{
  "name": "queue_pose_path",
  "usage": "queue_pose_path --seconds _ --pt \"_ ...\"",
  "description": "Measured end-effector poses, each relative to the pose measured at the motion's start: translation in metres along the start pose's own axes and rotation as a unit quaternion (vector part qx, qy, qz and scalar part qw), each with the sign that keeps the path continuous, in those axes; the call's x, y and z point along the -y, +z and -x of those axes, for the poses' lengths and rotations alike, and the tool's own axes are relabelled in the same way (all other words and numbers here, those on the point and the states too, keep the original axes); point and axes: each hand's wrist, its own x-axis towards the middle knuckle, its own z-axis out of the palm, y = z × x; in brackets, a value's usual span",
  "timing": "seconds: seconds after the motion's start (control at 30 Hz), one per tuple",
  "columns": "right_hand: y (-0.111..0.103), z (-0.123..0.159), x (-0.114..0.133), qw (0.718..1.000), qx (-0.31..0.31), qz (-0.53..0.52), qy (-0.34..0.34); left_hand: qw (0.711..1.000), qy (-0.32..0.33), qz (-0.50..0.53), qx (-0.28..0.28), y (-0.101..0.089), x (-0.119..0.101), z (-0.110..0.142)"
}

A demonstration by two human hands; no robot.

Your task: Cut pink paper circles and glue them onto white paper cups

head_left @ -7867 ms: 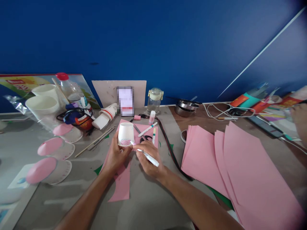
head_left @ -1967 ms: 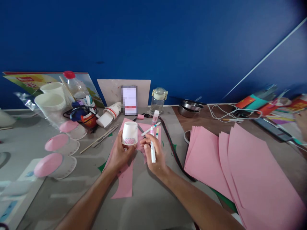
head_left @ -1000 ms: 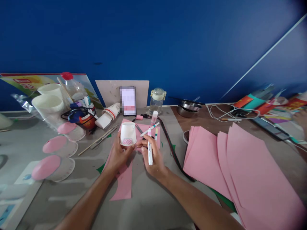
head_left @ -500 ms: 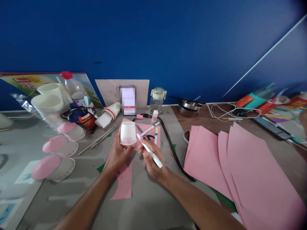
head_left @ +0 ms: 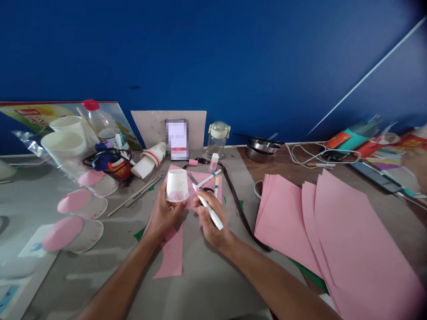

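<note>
Head view is showing me the propped phone [head_left: 177,140], and I'm placing everything by it. Straight in front of it, nearer the person, the left hand [head_left: 167,215] is grasping a white paper cup [head_left: 178,180] low by its rim, wide end down, probably so that the pink lattice patch [head_left: 176,196] is facing the eyes and the side is staying free of fingers. Right of that line, the right hand [head_left: 213,222] is pinching a white marker [head_left: 212,213] like a pen; its tip is pointing up at the cup, just beside it and seemingly not touching.

Between phone and hands, scissors [head_left: 209,190], a glue stick [head_left: 214,163] and two loose markers are crowding the pink paper [head_left: 173,262], and I'm judging them the nearest snags for the right hand. Right of the phone, a clear jar [head_left: 218,140] is standing, a dark strap [head_left: 238,206] is running toward the person, and pink sheets [head_left: 283,209] are fanning out beyond it. Left of the phone, pink-topped cups [head_left: 72,201] are lying in a row, with thin sticks [head_left: 133,195] between them and the left hand.
</note>
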Motion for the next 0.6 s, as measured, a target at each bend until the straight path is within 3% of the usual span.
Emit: queue_pose_path --seconds 0.2,0.4,0.6 --pt "0.004 -0.003 0.0 0.999 0.009 -0.012 0.051 1.0 0.0 -0.018 0.013 0.0 -0.006 0.002" --pt "0.005 -0.006 -0.005 0.999 -0.011 -0.006 0.048 0.998 0.023 -0.023 0.051 0.003 -0.017 0.007" --pt "0.007 -0.006 -0.012 0.998 -0.028 -0.011 0.056 0.995 0.052 -0.028 0.078 0.005 -0.011 0.013"
